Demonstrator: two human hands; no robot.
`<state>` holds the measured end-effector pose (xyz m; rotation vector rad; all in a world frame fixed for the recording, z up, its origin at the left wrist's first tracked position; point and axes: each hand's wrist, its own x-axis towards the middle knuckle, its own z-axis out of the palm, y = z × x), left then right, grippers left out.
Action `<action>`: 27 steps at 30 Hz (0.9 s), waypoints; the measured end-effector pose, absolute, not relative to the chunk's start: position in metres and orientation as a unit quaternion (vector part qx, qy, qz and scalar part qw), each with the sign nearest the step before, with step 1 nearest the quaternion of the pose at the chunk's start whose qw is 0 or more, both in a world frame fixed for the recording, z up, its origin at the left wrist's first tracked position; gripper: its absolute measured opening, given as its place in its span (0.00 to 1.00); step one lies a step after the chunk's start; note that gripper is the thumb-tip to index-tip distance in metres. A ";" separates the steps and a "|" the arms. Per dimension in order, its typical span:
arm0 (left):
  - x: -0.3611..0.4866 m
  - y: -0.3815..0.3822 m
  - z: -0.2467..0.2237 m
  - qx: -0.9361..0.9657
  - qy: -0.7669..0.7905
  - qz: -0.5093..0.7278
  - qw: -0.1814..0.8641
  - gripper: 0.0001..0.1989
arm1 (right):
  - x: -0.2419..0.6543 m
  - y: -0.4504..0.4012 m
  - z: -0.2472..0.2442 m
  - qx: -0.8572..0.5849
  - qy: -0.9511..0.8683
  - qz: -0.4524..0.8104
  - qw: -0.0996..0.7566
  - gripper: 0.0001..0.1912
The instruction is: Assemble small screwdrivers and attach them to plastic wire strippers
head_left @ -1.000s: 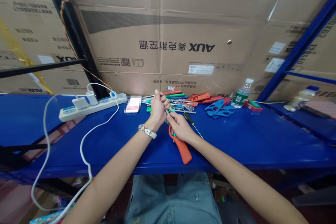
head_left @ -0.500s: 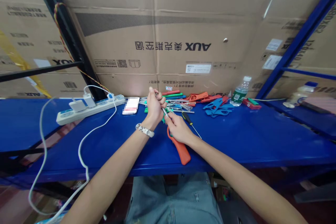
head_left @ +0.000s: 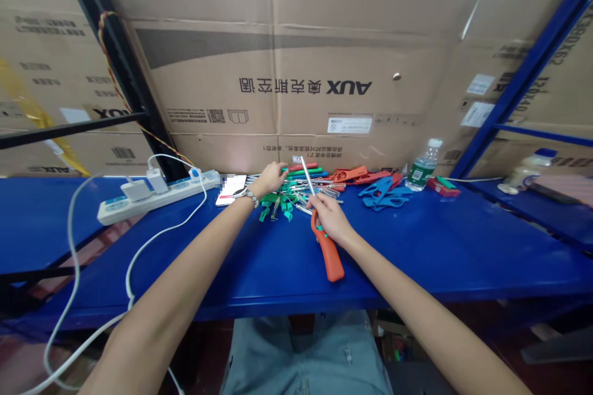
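My right hand (head_left: 330,215) is closed around an orange long-neck lighter (head_left: 330,254), whose silver metal tube (head_left: 306,176) points up and away from me. Part of the lighter's body is covered by my fingers. My left hand (head_left: 269,178) reaches to the back of the table, its fingers stretched over the left side of a heap of parts. Green plastic pieces (head_left: 288,207) and several thin metal tubes (head_left: 319,186) make up this heap. Red and green sticks (head_left: 303,168) lie just beyond my left fingertips. Whether those fingers touch a piece is hard to see.
Orange lighter shells (head_left: 349,174) and blue shells (head_left: 384,192) lie to the right of the heap, beside a water bottle (head_left: 422,166). On the left are a white phone-like slab (head_left: 231,188) and a power strip (head_left: 155,200) with a trailing cable. Cardboard (head_left: 301,49) stands behind the table.
My left hand has left the lighter's metal tube and moved forward to the heap. My right hand has shifted slightly right with the lighter, tube now exposed. The yellow-black screwdriver no longer shows beside it.
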<state>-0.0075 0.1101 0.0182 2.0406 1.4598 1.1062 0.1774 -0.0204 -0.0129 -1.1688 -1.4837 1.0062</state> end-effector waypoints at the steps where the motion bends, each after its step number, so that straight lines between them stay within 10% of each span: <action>1: -0.006 0.113 0.017 0.737 0.526 0.380 0.188 0.10 | 0.177 -0.020 -0.013 -0.479 -0.608 0.414 0.479 0.13; 10: 0.006 0.088 0.018 0.768 0.518 0.353 0.126 0.20 | 0.181 -0.021 -0.009 -0.492 -0.598 0.416 0.477 0.13; 18: 0.027 0.022 0.001 0.661 0.348 0.489 0.450 0.22 | 0.162 -0.015 -0.012 -0.450 -0.605 0.446 0.482 0.14; 27: -0.009 0.031 0.019 0.512 0.252 0.620 0.538 0.11 | 0.169 -0.029 -0.002 -0.328 -0.586 0.658 0.341 0.16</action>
